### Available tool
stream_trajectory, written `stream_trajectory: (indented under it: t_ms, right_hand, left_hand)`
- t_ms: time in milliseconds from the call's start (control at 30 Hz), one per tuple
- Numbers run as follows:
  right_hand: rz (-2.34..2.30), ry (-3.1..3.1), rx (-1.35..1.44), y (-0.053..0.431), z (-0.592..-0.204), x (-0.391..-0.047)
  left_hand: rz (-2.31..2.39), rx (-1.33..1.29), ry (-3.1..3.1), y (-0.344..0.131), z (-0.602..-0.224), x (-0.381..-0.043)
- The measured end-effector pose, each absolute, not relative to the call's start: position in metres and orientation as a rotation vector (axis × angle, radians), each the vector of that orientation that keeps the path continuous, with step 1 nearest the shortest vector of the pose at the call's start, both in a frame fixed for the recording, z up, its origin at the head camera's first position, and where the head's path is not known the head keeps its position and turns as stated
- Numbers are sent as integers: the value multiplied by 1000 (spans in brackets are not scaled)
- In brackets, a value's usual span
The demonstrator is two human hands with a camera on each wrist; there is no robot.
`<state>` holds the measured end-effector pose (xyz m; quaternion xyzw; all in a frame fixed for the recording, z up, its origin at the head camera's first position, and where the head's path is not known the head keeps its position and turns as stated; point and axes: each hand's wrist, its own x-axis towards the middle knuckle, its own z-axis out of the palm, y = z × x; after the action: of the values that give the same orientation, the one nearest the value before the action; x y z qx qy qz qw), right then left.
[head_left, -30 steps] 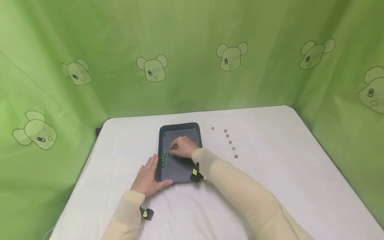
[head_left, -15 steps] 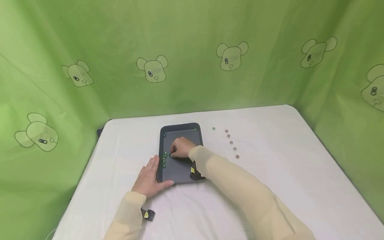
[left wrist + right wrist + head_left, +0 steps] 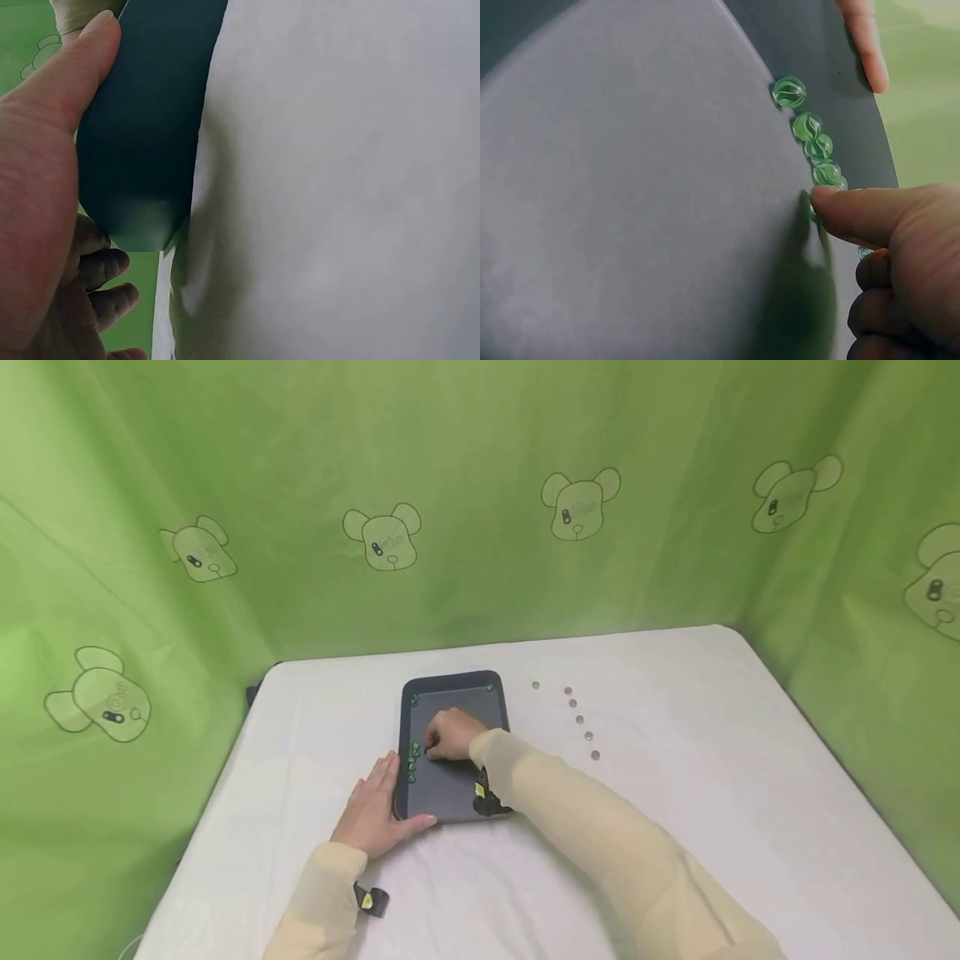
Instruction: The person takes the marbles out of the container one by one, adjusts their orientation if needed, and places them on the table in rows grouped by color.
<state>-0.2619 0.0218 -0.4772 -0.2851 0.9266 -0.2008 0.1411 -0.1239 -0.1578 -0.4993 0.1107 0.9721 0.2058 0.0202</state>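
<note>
A dark grey baking tray point(image 3: 450, 797) lies on the table. My left hand point(image 3: 371, 814) rests against its near left corner, fingers straight along the left side and thumb at the near edge. In the left wrist view the thumb point(image 3: 71, 71) touches the tray's outer wall point(image 3: 142, 150). My right hand point(image 3: 453, 733) is low inside the tray, thumb and fingers pinching a green marble point(image 3: 813, 213), mostly hidden behind the thumb. Several green glass marbles point(image 3: 807, 126) line the left wall beside it. Others sit at the far left corner point(image 3: 414, 700) and far right corner point(image 3: 490, 688).
On the white-covered table point(image 3: 675, 777), right of the tray, lie a green marble point(image 3: 536, 685) and a slanting row of several small brownish round pieces point(image 3: 580, 720). Green curtains point(image 3: 480, 585) with printed mouse heads surround the table.
My right thumb and fingers have closed in on the marble near the left wall, which now shows less. The left hand keeps its place at the tray; the head view has shifted slightly.
</note>
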Motion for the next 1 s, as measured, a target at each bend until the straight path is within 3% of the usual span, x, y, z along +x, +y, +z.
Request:
stream_trajectory:
  t_ms: [467,1000]
  right_hand:
    - [-806,2674,-838,54,-454,-269]
    - [-960,2842,-562,174,-431,-289]
  left_hand:
    - [646,328,3029,-157,-503,-124]
    - [645,306,3016,-157,-499,-123]
